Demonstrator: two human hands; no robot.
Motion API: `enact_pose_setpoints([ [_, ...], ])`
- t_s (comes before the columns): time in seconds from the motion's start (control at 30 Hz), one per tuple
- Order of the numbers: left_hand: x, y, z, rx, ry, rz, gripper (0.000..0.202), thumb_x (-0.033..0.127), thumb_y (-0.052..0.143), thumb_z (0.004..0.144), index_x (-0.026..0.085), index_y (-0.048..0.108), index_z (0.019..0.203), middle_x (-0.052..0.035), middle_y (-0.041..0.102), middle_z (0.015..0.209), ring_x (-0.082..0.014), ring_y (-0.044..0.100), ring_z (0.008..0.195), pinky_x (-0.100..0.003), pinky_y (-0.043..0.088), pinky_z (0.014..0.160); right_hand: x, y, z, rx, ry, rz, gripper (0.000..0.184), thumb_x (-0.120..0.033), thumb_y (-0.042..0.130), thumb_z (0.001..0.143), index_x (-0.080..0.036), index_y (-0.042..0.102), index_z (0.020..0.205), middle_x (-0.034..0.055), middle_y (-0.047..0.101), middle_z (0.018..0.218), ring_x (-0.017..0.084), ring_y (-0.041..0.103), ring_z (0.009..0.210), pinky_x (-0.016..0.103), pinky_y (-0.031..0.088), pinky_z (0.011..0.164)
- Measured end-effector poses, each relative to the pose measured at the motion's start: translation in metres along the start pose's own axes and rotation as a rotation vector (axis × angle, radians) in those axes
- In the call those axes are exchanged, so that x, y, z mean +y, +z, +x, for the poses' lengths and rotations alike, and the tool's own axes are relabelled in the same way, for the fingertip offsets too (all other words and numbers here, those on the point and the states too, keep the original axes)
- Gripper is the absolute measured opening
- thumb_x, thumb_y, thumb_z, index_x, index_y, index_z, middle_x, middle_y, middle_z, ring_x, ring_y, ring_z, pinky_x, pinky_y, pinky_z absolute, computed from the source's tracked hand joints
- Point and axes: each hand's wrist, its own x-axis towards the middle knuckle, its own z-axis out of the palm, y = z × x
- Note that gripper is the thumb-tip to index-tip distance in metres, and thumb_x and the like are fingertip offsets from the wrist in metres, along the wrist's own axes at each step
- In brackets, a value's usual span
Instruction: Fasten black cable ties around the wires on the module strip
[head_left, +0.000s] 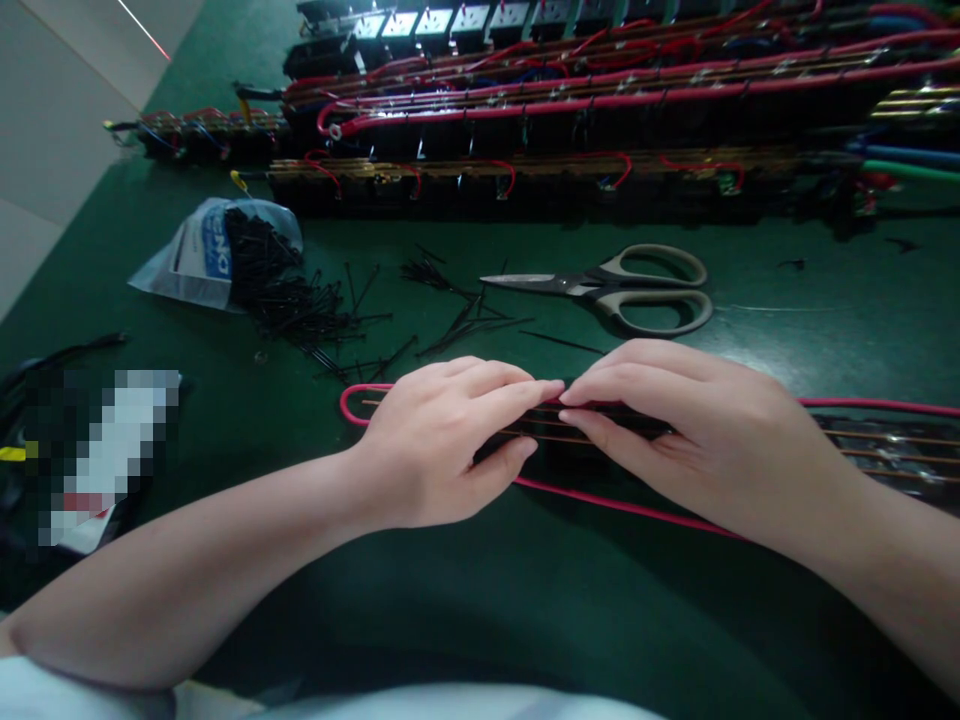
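Note:
A long black strip with thin copper-coloured bars and a red wire looped around its left end lies across the table before me. My left hand is closed over the strip, its index fingertip on the far-side wire and its thumb on the near side. Just to the right, my right hand has its thumb and fingertips pinched together at the strip's far edge. The fingertips of both hands nearly meet, and whatever is pinched there is too small to make out.
Scissors lie beyond my hands. To their left, a clear plastic bag spills black cable ties onto the green table. Several wired strips fill the back. A blurred-out pale item lies at left.

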Motion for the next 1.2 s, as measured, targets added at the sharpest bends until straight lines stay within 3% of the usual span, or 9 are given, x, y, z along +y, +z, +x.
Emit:
enact_pose_setpoints([
  [1.2, -0.0012, 0.0022, -0.0007, 0.035, 0.042, 0.020, 0.036, 0.024, 0.054, 0.104, 0.012, 0.070, 0.134, -0.0096, 0.078, 0.123, -0.0243, 0.075, 0.104, -0.038, 0.060, 0.087, 0.0019, 0.0023, -0.0033, 0.013, 0.019, 0.018, 0.009, -0.017, 0.061, 0.104, -0.021, 0.070, 0.103, 0.0045, 0.078, 0.092, 0.019, 0.074, 0.082, 0.031, 0.058, 0.068],
])
